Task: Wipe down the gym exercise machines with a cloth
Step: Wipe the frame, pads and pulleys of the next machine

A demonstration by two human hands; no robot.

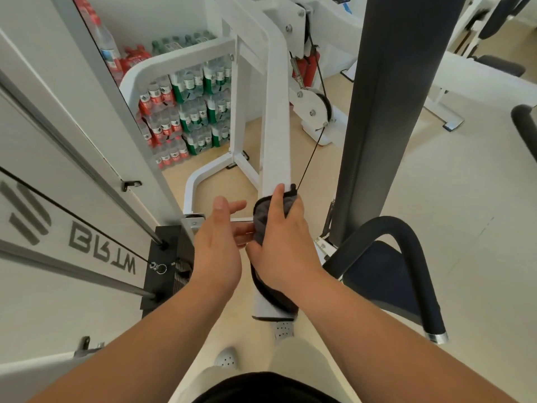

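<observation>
A dark grey cloth (261, 219) is draped over the near end of a white machine arm (274, 126) that runs away from me. My right hand (283, 245) lies on top of the cloth, its fingers curled over it and pressing it onto the arm. My left hand (219, 242) is just left of the arm with its fingers straight and loose, the fingertips reaching toward the cloth's left edge. More of the cloth (273, 295) hangs below my right wrist.
A white shroud with grey lettering (58, 228) and a black weight stack (165, 266) stand at left. A dark upright pad (386, 112) and a black curved handle (406, 251) are at right. Packs of water bottles (186, 112) are stacked on the floor behind.
</observation>
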